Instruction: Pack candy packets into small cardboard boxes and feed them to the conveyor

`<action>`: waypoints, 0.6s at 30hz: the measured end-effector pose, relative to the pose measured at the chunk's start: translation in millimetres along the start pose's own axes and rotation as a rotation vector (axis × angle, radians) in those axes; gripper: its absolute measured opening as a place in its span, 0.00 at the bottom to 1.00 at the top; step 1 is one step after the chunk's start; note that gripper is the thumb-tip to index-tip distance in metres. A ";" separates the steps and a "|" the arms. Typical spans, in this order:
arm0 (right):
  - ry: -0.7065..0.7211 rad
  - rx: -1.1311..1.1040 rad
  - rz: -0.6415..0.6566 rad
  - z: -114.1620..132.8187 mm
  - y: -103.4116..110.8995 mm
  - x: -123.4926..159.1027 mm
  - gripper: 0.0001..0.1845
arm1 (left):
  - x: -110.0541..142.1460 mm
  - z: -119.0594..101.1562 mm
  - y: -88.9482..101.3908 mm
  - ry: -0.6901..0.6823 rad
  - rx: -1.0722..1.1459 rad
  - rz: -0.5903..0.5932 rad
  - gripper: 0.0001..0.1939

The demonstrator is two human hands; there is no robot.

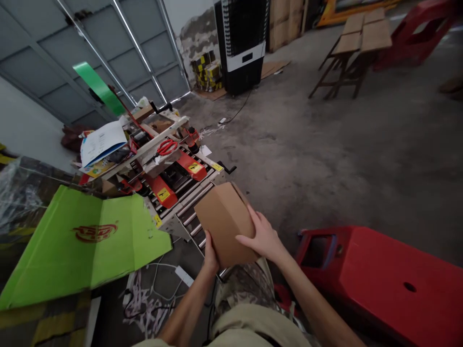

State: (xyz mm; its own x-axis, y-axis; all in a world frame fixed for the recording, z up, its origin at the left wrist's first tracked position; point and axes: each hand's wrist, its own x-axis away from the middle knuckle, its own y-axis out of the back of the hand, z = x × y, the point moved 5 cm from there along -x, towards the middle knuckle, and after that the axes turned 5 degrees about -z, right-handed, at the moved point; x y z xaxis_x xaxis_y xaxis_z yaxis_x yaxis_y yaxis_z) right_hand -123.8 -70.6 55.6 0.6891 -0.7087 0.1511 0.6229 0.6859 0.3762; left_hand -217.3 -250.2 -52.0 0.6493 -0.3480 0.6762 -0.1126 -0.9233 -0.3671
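Clamps cardboard box [224, 229] between left hand [211, 254] and right hand [264, 236] near rollers [190, 219]; probably mid-handling, next calling for steady 2-handed support.

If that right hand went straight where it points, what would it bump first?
The cardboard box, which the right hand already touches; beyond it, perhaps the roller machine, though depth is unclear.

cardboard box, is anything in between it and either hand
Nothing visible: the left hand and right hand both touch the cardboard box directly, on opposite sides. The box hides some of their fingers.
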 end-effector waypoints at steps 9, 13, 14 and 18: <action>0.269 0.900 0.131 92.6 -97.1 22.7 0.57 | -24.9 -24.2 72.6 -0.121 -0.847 -0.182 0.33; 0.262 0.938 0.125 95.5 -123.3 -8.6 0.59 | -30.9 -27.1 77.5 -0.173 -0.882 -0.191 0.24; 0.266 0.934 0.113 98.2 -132.2 -21.6 0.60 | -31.6 -23.8 75.9 -0.186 -0.890 -0.180 0.22; 0.323 0.876 0.067 125.4 -181.0 -86.4 0.59 | -30.8 -2.1 65.2 -0.304 -0.977 -0.073 0.17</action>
State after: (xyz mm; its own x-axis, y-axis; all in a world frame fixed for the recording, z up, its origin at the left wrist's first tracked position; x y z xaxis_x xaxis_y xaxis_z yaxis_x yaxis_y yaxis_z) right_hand -342.6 -154.2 89.1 0.8647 -0.5021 -0.0145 0.1677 0.2615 0.9505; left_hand -246.3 -300.0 -95.5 0.8271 -0.3553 0.4354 -0.5401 -0.7169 0.4410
